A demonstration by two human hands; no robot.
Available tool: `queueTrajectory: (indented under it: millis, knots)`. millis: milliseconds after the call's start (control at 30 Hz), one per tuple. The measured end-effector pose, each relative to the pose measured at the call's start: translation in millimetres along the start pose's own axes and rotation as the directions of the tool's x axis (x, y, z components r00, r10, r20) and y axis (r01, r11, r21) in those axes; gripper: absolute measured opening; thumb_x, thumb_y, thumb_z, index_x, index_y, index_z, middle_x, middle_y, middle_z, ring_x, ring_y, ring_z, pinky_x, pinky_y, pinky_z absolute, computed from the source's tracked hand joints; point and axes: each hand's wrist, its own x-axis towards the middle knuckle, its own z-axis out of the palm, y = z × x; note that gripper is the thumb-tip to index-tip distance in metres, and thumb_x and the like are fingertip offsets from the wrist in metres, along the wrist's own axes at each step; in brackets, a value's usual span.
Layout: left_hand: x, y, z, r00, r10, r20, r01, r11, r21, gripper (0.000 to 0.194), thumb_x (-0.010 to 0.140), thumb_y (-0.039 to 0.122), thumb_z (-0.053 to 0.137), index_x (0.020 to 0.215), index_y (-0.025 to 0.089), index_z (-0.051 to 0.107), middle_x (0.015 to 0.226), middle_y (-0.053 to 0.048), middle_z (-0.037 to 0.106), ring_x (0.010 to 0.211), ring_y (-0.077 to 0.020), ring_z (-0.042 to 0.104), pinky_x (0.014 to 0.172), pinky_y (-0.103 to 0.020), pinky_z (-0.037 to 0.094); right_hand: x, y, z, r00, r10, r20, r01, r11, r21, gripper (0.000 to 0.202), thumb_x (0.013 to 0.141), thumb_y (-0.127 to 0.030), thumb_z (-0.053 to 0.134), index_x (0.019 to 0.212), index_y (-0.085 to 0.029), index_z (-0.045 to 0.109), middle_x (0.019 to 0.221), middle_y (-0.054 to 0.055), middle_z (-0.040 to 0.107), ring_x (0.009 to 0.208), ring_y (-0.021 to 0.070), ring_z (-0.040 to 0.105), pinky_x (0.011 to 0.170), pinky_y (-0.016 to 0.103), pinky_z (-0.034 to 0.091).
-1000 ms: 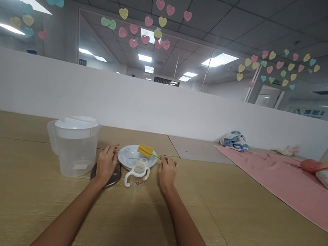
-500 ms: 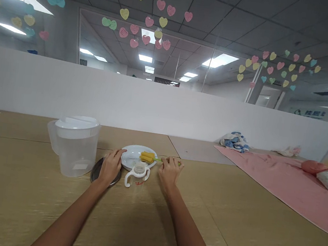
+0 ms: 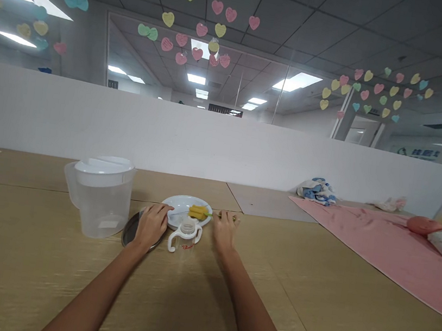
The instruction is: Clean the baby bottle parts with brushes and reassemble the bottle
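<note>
A yellow sponge brush [image 3: 198, 212] with a thin green handle lies over the right part of a white plate [image 3: 181, 204]. My right hand [image 3: 225, 231] is closed round the handle, right of the plate. At the plate's left rim is my left hand [image 3: 152, 225], above a dark round lid [image 3: 130, 229]; its fingers are bent together, and what they may hold is too small to make out. Between my hands, in front of the plate, a clear bottle with a white two-handled collar [image 3: 187, 231] stands upright.
A large translucent lidded pitcher [image 3: 104, 201] stands left of my left hand. On the right, a pink cloth [image 3: 383, 237] covers part of the table [image 3: 270, 282], with a blue-and-white cloth [image 3: 316, 190] behind it.
My left hand has shifted slightly right along the plate's rim. My right hand has moved a little left, with the brush still in it.
</note>
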Motion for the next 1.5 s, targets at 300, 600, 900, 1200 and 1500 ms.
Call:
queueTrajectory:
  millis: [300,600,900,1200,1500]
  knots:
    - [-1.2,0.2,5.1,0.989,0.042,0.141,-0.031,0.996,-0.080,0.031,0.085,0.016,0.035,0.097,0.021,0.062,0.098,-0.006,0.064,0.093,-0.0208,0.056,0.082,-0.036,0.040,0.3,-1.5,-3.0,0.998,0.032,0.057,-0.039,0.993,0.112,0.026,0.074,-0.010,0.053,0.087,-0.027,0.068,0.080,0.006,0.059,0.086,0.0210,0.045,0.079,0.038,0.021]
    - [-0.6,2.9,4.6,0.983,0.030,0.180,0.002,0.985,-0.175,0.032,0.090,0.029,0.032,0.095,0.020,0.062,0.099,-0.005,0.066,0.093,-0.0192,0.057,0.084,-0.035,0.040,-0.8,-6.9,-5.2,0.986,0.112,0.124,-0.139,0.961,0.238,0.027,0.076,-0.011,0.050,0.080,-0.029,0.070,0.074,0.002,0.063,0.078,0.0170,0.048,0.077,0.035,0.020]
    - [-1.8,3.6,4.0,0.986,0.017,0.164,0.011,0.986,-0.165,0.031,0.088,0.035,0.037,0.106,0.020,0.057,0.107,-0.006,0.064,0.098,-0.0220,0.056,0.086,-0.037,0.039,-1.4,-7.0,-2.3,0.967,0.188,0.169,-0.232,0.928,0.291,0.029,0.077,-0.011,0.047,0.079,-0.028,0.069,0.077,0.001,0.066,0.080,0.0177,0.049,0.076,0.034,0.020]
    - [-2.3,-6.4,7.9,0.975,-0.020,0.221,0.034,0.998,-0.060,0.041,0.085,0.050,0.038,0.101,0.020,0.060,0.107,-0.009,0.064,0.116,-0.0285,0.044,0.097,-0.048,0.027,-1.9,-9.8,-7.4,0.968,0.207,0.145,-0.240,0.930,0.277,0.028,0.076,-0.010,0.048,0.077,-0.027,0.070,0.077,0.001,0.066,0.081,0.0181,0.050,0.078,0.036,0.020]
    - [4.6,-8.3,3.1,0.950,0.014,0.313,0.018,0.995,-0.098,0.044,0.086,0.053,0.034,0.093,0.023,0.065,0.103,-0.006,0.067,0.117,-0.0285,0.044,0.100,-0.054,0.014,-2.0,-10.6,-9.2,0.959,0.221,0.178,-0.263,0.927,0.268,0.028,0.076,-0.011,0.047,0.079,-0.027,0.070,0.080,0.001,0.066,0.083,0.0176,0.049,0.080,0.036,0.019]
